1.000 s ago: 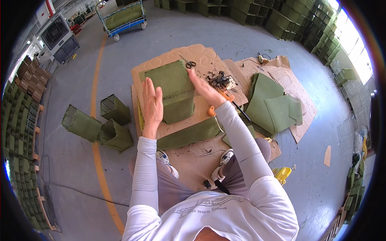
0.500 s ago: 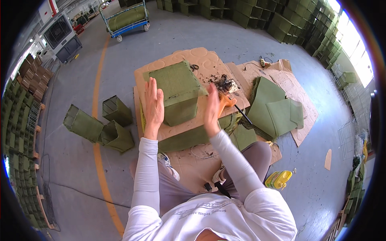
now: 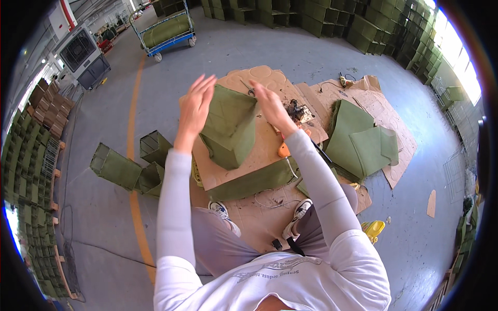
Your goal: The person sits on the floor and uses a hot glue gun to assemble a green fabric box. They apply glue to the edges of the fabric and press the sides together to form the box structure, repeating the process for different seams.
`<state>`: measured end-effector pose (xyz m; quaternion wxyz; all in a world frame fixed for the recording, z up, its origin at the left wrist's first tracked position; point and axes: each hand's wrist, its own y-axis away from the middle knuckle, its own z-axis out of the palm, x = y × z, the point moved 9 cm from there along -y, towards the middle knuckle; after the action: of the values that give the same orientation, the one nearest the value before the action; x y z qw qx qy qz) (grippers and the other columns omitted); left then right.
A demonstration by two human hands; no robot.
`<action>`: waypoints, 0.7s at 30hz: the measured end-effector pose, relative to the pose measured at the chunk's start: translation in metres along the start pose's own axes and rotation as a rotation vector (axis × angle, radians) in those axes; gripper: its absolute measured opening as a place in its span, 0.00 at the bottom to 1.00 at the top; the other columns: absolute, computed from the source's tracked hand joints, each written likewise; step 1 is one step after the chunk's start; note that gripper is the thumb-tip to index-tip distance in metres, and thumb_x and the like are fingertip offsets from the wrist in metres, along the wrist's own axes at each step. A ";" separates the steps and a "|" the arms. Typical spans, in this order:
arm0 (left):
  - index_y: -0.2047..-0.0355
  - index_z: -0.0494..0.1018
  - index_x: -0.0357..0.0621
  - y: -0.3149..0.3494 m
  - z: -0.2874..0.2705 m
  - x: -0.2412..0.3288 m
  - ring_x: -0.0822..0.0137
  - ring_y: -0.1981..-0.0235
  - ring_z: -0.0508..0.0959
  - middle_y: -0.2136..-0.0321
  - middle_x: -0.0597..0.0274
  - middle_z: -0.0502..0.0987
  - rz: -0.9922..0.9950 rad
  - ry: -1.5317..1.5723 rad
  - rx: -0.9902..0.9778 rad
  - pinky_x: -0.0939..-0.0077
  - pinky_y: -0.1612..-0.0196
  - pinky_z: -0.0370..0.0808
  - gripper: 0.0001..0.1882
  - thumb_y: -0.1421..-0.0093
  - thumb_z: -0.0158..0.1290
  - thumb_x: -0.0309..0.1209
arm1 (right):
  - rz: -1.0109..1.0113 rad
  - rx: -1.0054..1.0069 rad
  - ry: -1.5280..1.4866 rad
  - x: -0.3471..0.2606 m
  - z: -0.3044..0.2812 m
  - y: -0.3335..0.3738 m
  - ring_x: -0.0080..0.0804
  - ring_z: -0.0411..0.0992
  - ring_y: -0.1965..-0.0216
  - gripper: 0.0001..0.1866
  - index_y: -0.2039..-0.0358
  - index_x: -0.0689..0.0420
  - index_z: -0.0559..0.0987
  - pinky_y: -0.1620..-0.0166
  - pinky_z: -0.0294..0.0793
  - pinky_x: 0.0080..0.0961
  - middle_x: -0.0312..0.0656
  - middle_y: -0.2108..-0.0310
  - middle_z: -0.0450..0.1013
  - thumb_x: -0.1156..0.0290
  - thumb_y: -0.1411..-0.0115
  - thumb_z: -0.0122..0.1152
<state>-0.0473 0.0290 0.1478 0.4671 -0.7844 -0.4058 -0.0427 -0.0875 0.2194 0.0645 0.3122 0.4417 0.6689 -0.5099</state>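
I sit on the floor with a folded olive-green fabric piece (image 3: pixel 231 127) lifted in front of me above a brown cardboard sheet (image 3: pixel 259 150). My left hand (image 3: pixel 194 108) holds its upper left edge with the fingers spread upward. My right hand (image 3: pixel 270 106) grips its upper right corner. A long green fabric strip (image 3: pixel 251 181) lies on the cardboard below it. An orange-handled tool (image 3: pixel 284 150) rests just under my right forearm, and small scissors (image 3: pixel 248 88) lie beyond the fabric.
Three open green fabric boxes (image 3: pixel 116 166) lie on the floor to my left by an orange floor line (image 3: pixel 132 129). A pile of green fabric (image 3: pixel 363 137) sits on cardboard at right. A blue cart (image 3: pixel 166 31) and stacked green boxes (image 3: pixel 332 20) stand behind.
The fabric piece lay flat on the cardboard with my hands at its sides. Now both hands have risen and it hangs lifted between them.
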 end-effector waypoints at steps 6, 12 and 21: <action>0.46 0.68 0.44 -0.032 0.124 -0.117 0.58 0.39 0.60 0.44 0.57 0.68 -0.077 -0.078 -0.517 0.64 0.34 0.47 0.37 0.36 0.26 0.60 | -0.160 -0.089 0.485 -0.016 0.055 -0.015 0.48 0.65 0.45 0.26 0.53 0.64 0.71 0.44 0.61 0.40 0.55 0.51 0.69 0.53 0.33 0.35; 0.57 0.74 0.40 -0.016 0.111 -0.073 0.53 0.49 0.69 0.54 0.48 0.74 -0.212 -0.075 -0.636 0.62 0.44 0.60 0.39 0.39 0.30 0.63 | -0.226 0.002 0.725 -0.012 0.059 0.002 0.44 0.65 0.45 0.28 0.54 0.65 0.70 0.42 0.57 0.44 0.52 0.55 0.72 0.51 0.34 0.36; 0.66 0.79 0.39 -0.002 0.079 -0.123 0.46 0.57 0.75 0.61 0.40 0.77 -0.416 -0.139 -0.348 0.60 0.52 0.68 0.38 0.38 0.32 0.62 | -0.230 -0.241 0.783 -0.006 0.067 -0.010 0.41 0.61 0.41 0.28 0.49 0.58 0.69 0.40 0.51 0.55 0.51 0.51 0.70 0.49 0.33 0.32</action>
<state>-0.1559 0.0167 0.0499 0.2774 -0.7537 -0.5758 -0.1530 -0.0961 0.1525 0.0543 0.0251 0.4848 0.8367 -0.2534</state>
